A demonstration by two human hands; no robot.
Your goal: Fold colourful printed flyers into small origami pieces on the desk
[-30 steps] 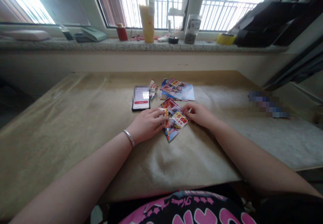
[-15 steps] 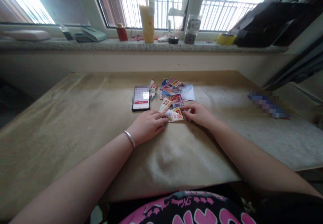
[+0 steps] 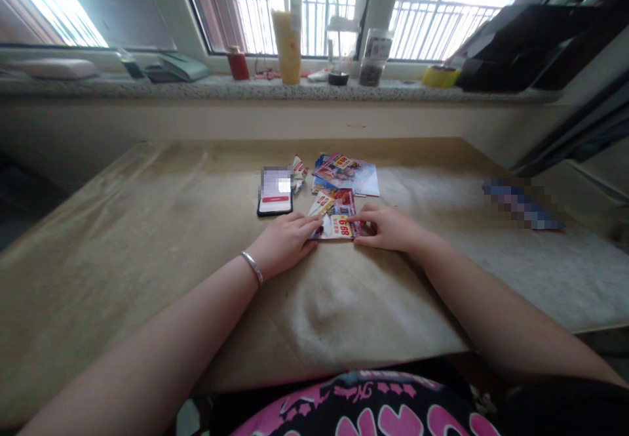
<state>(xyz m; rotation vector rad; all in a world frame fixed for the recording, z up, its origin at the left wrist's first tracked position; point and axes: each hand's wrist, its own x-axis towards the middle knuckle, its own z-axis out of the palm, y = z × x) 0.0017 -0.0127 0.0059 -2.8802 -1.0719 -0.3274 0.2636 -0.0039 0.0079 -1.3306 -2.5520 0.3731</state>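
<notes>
A colourful folded advertising leaflet (image 3: 338,223) with large red price figures lies on the table before me. My left hand (image 3: 289,242), wearing a silver bangle, rests flat with fingers stretched over the leaflet's left edge. On the right side, my right hand (image 3: 386,227) has its fingers bent, index fingertip on the leaflet and thumb at its lower right corner. A torn-looking white and orange piece of printed paper (image 3: 322,202) sits against the leaflet's upper left. Behind it is a loose pile of printed leaflets (image 3: 346,172). How the thumbs grip underneath is hidden.
A phone (image 3: 275,192) with a lit screen lies left of the papers, beside a crumpled paper scrap (image 3: 299,168). A blurred blue packet-like thing (image 3: 521,205) is at the far right. Cups and jars stand on the windowsill (image 3: 314,88) behind the brown-covered table (image 3: 147,239).
The leaflet under my hands now lies flatter and straighter, showing more of its printed face. My right hand has shifted slightly down, thumb lower; my left hand has moved slightly left.
</notes>
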